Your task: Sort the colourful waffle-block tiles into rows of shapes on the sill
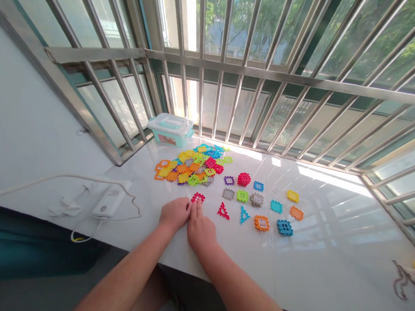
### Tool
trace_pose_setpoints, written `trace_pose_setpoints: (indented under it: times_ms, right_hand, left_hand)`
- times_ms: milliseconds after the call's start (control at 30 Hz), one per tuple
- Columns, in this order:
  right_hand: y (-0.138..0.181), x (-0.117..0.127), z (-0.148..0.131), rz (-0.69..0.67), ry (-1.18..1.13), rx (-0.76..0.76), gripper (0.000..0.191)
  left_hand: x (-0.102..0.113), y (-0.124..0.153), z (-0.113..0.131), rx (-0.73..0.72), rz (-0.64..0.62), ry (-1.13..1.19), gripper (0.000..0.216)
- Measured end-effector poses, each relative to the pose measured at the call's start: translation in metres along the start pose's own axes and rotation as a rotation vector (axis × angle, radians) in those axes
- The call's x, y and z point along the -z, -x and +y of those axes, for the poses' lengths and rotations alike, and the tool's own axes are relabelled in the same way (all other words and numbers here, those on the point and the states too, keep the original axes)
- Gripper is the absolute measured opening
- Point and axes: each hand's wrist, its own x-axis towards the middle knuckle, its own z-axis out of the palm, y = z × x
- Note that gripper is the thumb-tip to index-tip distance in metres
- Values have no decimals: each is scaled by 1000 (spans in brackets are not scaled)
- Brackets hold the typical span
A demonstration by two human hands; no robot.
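A red window-shaped plastic building tile (198, 197) lies on the white table, just beyond my fingertips. My right hand (202, 230) rests at its near edge, two fingers stretched forward and touching it. Close by on the left, my left hand (175, 214) is closed with its fingers curled; what it holds, if anything, is hidden. To the right lie a red triangle tile (223, 211) and a blue triangle tile (244, 215). Beyond both hands spreads a heap of mixed coloured tiles (188, 166).
Sorted tiles, including an orange stack (261, 223) and a dark blue stack (284, 227), stand on the right. A lidded teal box (170, 129) sits by the barred window. A white power strip (111, 200) with cables lies left. The table (313, 271) has a near edge.
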Motion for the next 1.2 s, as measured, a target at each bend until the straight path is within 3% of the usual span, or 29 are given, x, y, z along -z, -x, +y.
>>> trace_pose_setpoints:
  times_ms: [300, 500, 800, 933, 1033, 1200]
  right_hand:
    - [36, -13, 11, 290, 6, 62, 60]
    - [41, -14, 14, 338, -75, 92, 51]
    - [44, -13, 16, 389, -95, 120, 47]
    - [47, -13, 19, 386, -147, 128, 24]
    - [50, -13, 21, 430, -209, 93, 12]
    - [51, -11, 22, 480, -260, -7, 18]
  left_hand:
    - [-2, 1, 1, 5, 34, -16, 43]
    - [0, 2, 0, -12, 35, 6, 57]
    - [1, 1, -1, -11, 33, 19, 53]
    - [-1, 1, 0, 0, 33, 0, 46]
    - [-2, 1, 1, 7, 37, -10, 43]
    - [-2, 2, 2, 11, 59, -20, 42]
